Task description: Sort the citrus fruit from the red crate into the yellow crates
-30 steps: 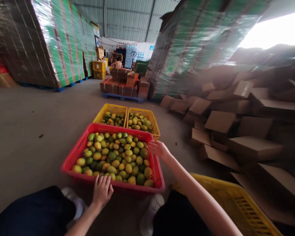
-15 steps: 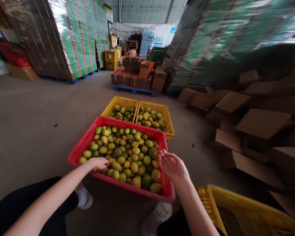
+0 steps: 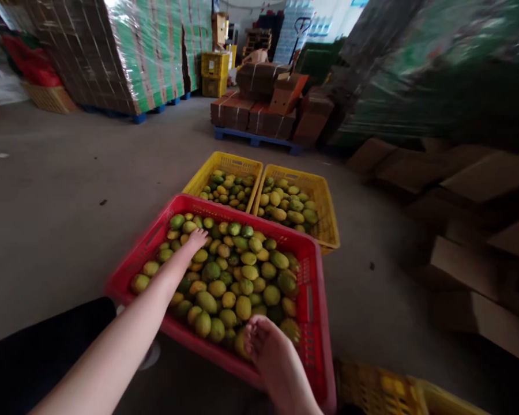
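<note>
Before me a red plastic crate (image 3: pixel 324 323) is full of yellow-green lemons (image 3: pixel 243 308). My left hand (image 3: pixel 198 237) reaches over the crate's far left part, palm down, its fingers stretched out on or just above the lemons; whether they touch is unclear. At the front of the crate is my right hand (image 3: pixel 262 340), palm turned inward, fingers loosely bent and nothing visible in them. It is beside the front lemons, some of which it hides.
Two yellow crates holding more lemons, a left one (image 3: pixel 194 181) and a right one (image 3: pixel 328 213), stand behind the red crate. Another yellow crate (image 3: pixel 372 383) is at lower right. Cardboard boxes (image 3: pixel 501 323) lie along the right. Farther back is a blue pallet (image 3: pixel 255 140) of boxes.
My left hand has moved from the crate's near left side to its far left part, its fingers now stretched. My right hand has come from the right rim to the front. The view has shifted.
</note>
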A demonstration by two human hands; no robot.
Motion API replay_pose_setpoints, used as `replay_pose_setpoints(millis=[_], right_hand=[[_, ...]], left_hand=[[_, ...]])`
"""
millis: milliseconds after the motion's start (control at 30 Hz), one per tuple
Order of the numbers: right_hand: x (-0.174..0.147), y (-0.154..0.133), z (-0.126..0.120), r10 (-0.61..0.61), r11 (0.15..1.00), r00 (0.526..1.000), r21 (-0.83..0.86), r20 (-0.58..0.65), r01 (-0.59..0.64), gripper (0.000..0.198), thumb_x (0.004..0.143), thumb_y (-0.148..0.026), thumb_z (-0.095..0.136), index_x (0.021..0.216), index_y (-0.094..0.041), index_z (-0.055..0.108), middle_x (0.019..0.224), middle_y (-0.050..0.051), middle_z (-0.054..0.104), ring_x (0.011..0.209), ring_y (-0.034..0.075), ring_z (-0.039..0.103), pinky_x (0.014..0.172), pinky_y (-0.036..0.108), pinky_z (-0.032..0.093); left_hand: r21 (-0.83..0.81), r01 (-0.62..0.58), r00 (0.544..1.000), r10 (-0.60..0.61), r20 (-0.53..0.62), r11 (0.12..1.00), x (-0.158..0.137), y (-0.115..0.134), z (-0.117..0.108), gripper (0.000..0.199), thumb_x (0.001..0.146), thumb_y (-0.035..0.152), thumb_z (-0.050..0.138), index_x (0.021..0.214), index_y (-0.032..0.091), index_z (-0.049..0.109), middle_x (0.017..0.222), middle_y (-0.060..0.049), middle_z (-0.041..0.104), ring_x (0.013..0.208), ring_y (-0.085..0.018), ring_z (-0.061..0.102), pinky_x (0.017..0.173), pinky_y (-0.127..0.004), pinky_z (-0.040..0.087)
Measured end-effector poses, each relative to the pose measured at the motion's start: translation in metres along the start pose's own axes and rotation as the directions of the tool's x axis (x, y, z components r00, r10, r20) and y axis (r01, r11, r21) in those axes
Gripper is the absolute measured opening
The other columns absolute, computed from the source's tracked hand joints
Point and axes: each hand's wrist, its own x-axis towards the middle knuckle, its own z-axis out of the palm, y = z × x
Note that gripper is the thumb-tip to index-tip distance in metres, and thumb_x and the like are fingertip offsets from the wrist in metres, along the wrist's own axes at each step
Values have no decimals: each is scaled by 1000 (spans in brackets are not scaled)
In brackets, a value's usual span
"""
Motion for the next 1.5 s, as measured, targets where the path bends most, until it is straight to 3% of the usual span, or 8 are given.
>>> replay_pose_setpoints(millis=[233,600,767,867,1000,1067,1333,1500], right_hand=[[3,-10,5,-268,941,963,-223,-35,254,16,66,-31,73,64,-17,65,62,2,63,62,14,58,58,21,48],[3,-11,21,-211,976,977,-58,-35,209,22,61,-26,76,77,-15,66,79,6,71,74,19,67,65,27,51],[-10,-20,39,-134,969,991,214,30,125,38,71,-41,70,103,-22,62,100,5,70,82,20,67,66,33,55],[-21,-29,48,-8,960,992,278,125,-27,33,75,-42,64,100,-19,61,84,5,70,60,16,63,45,23,48],[-27,-38,46,-4,939,997,343,71,-20,26,73,-35,65,92,-17,61,74,4,68,51,12,58,36,17,40],[-27,-42,42,-24,929,999,370,47,5,27,72,-35,66,91,-16,60,75,5,68,52,12,58,37,17,41],[-29,-47,31,49,933,986,361,-160,12,24,69,-35,71,83,-18,62,72,3,68,53,13,58,36,19,43],[-26,-46,25,-192,962,869,87,-456,259,30,60,-35,79,84,-24,66,77,-4,66,61,11,60,41,17,45]], left_hand=[[30,49,999,-49,6,998,30,7,9,32,91,34,51,119,19,55,122,-9,55,101,-19,58,85,-40,51],[-137,-3,984,27,177,991,-57,56,-70,41,69,53,69,80,13,72,88,-13,71,106,-39,55,101,-59,26],[-763,-67,899,370,233,643,-115,119,-123,54,89,57,35,107,18,66,106,-5,68,92,-21,62,87,-35,45],[-807,-116,954,291,72,579,-119,114,-137,46,94,44,32,122,18,58,112,-5,66,86,-16,65,83,-32,47],[-286,119,984,-151,-92,951,-99,61,-112,38,94,24,28,119,16,55,107,-5,67,87,-14,64,79,-27,49],[-120,218,960,-235,-150,968,-96,37,-84,34,89,16,33,113,13,57,108,-10,65,98,-19,61,85,-32,47],[187,55,998,-60,20,981,-100,29,25,40,76,5,48,115,10,58,118,-18,60,111,-29,55,92,-42,43],[229,-44,998,30,63,972,-79,48,46,67,73,2,48,139,5,34,137,-23,44,120,-32,48,92,-42,42]])
